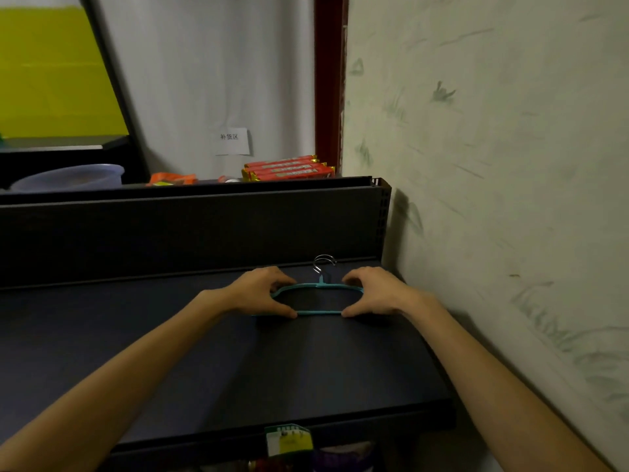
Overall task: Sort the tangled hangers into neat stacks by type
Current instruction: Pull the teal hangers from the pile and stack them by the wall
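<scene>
On the dark shelf (204, 352), both hands' grips pinch the teal hanger's (318, 285) ends.

Teal hanger (318, 299) w/ silver metal hook (323, 262) on dark navy shelf (238, 362). Behind shelf: black back panel (190, 229), red-and-gold packets (289, 169), pale lilac tub (69, 178), white curtain (204, 80). Right of shelf: off-white wall (493, 165) w/ greenish smudges.
</scene>
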`<action>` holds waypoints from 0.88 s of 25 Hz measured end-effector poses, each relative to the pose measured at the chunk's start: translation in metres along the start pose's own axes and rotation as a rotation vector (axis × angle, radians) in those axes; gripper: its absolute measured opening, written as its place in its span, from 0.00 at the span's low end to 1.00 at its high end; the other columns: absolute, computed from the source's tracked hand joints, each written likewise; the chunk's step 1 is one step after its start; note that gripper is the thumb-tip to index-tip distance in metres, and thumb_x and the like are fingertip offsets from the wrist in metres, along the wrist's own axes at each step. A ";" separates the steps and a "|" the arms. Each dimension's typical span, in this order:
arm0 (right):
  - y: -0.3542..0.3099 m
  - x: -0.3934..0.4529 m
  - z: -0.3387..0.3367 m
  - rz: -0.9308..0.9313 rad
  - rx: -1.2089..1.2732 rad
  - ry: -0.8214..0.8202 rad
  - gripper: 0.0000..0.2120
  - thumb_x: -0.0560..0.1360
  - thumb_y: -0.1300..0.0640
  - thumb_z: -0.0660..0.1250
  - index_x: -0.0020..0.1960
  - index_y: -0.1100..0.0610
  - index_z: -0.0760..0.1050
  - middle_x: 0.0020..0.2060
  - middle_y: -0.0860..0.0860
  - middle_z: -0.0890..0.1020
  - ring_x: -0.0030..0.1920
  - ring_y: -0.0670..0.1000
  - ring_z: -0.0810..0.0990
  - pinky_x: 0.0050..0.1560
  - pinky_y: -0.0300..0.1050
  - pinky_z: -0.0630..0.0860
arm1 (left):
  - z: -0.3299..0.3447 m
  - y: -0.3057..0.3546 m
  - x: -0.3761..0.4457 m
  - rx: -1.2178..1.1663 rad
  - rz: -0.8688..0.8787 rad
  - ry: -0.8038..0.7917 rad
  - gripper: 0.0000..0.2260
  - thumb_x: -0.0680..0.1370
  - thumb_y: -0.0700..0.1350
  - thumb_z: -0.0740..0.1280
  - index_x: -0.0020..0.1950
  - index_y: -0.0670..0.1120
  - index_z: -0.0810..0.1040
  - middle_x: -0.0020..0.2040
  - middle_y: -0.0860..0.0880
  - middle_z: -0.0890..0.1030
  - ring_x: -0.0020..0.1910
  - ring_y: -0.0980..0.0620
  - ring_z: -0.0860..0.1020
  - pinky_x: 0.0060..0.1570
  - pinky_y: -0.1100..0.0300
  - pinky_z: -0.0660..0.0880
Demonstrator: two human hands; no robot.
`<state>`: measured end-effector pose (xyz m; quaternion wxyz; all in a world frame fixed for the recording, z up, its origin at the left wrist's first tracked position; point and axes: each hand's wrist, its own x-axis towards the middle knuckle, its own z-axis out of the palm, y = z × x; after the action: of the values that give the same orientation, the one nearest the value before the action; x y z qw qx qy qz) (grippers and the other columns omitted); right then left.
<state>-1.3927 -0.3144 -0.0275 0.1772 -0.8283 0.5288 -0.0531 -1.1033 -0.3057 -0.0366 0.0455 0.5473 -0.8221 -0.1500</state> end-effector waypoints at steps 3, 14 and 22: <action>0.008 0.000 -0.001 0.053 0.010 -0.025 0.46 0.67 0.37 0.76 0.78 0.50 0.61 0.73 0.51 0.69 0.71 0.53 0.69 0.70 0.51 0.70 | 0.012 0.008 -0.008 -0.035 0.009 0.047 0.37 0.71 0.70 0.68 0.75 0.55 0.68 0.69 0.55 0.70 0.65 0.55 0.71 0.62 0.59 0.72; -0.142 -0.006 0.087 0.028 -0.172 0.467 0.45 0.75 0.26 0.47 0.82 0.54 0.49 0.81 0.55 0.48 0.80 0.57 0.42 0.78 0.60 0.45 | -0.002 -0.123 -0.158 0.329 -0.359 0.407 0.34 0.81 0.68 0.44 0.80 0.51 0.62 0.81 0.46 0.58 0.80 0.46 0.55 0.78 0.41 0.44; -0.424 0.044 0.176 -0.220 -0.222 0.393 0.40 0.78 0.31 0.50 0.81 0.54 0.51 0.81 0.55 0.52 0.80 0.56 0.44 0.79 0.58 0.47 | -0.051 -0.299 -0.427 0.491 -0.602 0.518 0.34 0.80 0.67 0.43 0.73 0.48 0.72 0.75 0.45 0.70 0.74 0.44 0.68 0.77 0.40 0.54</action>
<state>-0.9618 -0.1521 -0.0480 -0.0280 -0.8691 0.4622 -0.1738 -0.6566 -0.0325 -0.0390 0.0727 0.7756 -0.5994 0.1842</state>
